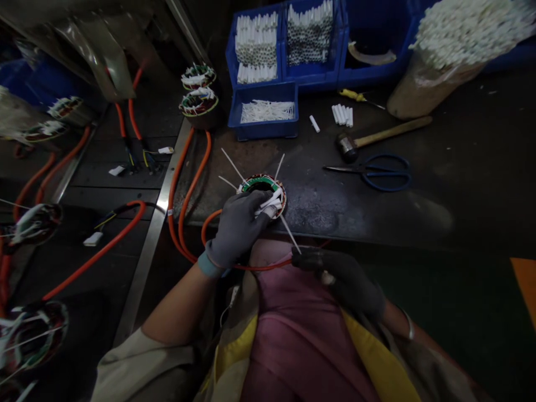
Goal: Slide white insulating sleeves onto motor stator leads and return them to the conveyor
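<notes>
Stator [268, 187] lay at the near edge of the table [368, 223], windings upward, with white cable ties [232, 166] projecting outward from its rim. Two orange leads [186, 190] ran from the stator area off the table edge.

Left hand [237, 226], in a gray glove, lay over the stator's near side and held it, with the fingers closed around white ties at the rim. Right hand [339, 276], in a black glove, was below the stator at the table edge. One long tie [290, 233] reached down to its fingertips [301, 258]; whether it was pinched could not be determined.

Further stators [199, 89] stood stacked at the left of the table. Blue bins [285, 44] held white sleeves, and a blue tray [263, 111] held loose ties. Mallet [377, 137], scissors [368, 173] and a yellow-handled screwdriver [355, 97] lay on the table to the right.
</notes>
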Motion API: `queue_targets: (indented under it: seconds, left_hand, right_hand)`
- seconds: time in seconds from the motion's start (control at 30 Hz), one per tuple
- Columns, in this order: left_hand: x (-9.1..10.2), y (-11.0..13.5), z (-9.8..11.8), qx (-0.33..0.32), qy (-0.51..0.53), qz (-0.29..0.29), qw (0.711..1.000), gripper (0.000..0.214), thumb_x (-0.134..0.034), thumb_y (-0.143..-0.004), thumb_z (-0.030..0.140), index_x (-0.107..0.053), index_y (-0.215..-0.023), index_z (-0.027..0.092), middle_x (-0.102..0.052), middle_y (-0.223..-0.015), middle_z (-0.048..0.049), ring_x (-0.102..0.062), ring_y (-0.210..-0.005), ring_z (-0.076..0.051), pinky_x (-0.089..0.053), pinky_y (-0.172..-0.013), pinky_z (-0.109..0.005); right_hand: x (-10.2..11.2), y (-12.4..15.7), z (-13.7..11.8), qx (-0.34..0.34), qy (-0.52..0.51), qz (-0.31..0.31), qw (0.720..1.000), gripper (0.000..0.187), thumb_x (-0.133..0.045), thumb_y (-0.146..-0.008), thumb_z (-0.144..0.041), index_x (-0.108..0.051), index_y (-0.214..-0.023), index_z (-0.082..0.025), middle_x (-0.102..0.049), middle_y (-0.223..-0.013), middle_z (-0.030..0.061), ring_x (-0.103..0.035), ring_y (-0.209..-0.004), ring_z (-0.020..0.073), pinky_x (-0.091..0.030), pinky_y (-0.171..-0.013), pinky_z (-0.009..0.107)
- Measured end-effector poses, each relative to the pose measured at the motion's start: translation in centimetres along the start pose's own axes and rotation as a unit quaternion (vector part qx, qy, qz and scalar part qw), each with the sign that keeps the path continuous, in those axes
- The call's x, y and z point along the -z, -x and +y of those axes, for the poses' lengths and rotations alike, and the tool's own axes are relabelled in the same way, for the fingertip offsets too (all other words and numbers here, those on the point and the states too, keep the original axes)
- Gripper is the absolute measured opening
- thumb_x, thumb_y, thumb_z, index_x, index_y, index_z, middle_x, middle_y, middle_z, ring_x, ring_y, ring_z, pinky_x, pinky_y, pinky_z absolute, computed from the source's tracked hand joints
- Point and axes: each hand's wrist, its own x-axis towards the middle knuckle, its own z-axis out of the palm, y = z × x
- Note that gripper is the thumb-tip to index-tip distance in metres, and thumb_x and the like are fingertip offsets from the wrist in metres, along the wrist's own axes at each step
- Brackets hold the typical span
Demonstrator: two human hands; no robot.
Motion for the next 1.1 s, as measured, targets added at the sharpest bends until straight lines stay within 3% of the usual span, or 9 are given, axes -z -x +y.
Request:
queue_targets:
  seconds: [0.23,0.57,0.83,1.1]
  left_hand:
    - [0.1,0.0,0.0,-0.003,-0.008,-0.003,1.000,0.030,-0.062,-0.101,0.037,-0.075,-0.120,0.018,-0.079,-0.114,-0.0087,-0.073,-0.105,-0.026,-0.056,-0.093,-0.037]
    - [0.1,-0.1,-0.1,-0.017,-0.017,-0.010,1.000,0.030,-0.059,-0.103,0.037,-0.074,-0.122,0.019,-0.078,-0.116,-0.0088,-0.072,-0.106,-0.027,-0.055,-0.095,-0.038]
    - [0.1,-0.1,0.0,-0.011,-0.017,-0.009,1.000,0.031,-0.060,-0.102,0.038,-0.074,-0.123,0.019,-0.078,-0.116,-0.0087,-0.072,-0.108,-0.027,-0.055,-0.097,-0.039]
    - [0.3,-0.1,0.1,-0.008,-0.013,-0.016,1.000,0.032,-0.059,-0.103,0.038,-0.074,-0.124,0.019,-0.078,-0.115,-0.0092,-0.072,-0.109,-0.028,-0.055,-0.097,-0.040]
  right_hand:
    - [-1.2,0.4,2.0,-0.044,-0.011,0.014,0.999,0.037,-0.050,-0.112,-0.042,-0.072,-0.138,-0.026,-0.074,-0.134,0.0098,-0.073,-0.122,0.0242,-0.061,-0.104,0.037]
    - [-0.7,-1.5,0.6,-0.027,-0.033,0.039,0.998,0.034,-0.053,-0.112,-0.043,-0.073,-0.137,-0.030,-0.077,-0.130,0.0056,-0.074,-0.119,0.0211,-0.059,-0.102,0.031]
    - [-1.0,0.2,1.1,-0.057,-0.050,0.020,0.997,0.033,-0.055,-0.111,-0.039,-0.073,-0.137,-0.029,-0.076,-0.131,0.0069,-0.074,-0.120,0.0224,-0.060,-0.102,0.032]
    - [-0.5,0.0,0.6,-0.067,-0.038,0.026,0.997,0.031,-0.057,-0.109,-0.032,-0.074,-0.135,-0.030,-0.076,-0.131,0.0059,-0.075,-0.118,0.0217,-0.060,-0.100,0.030]
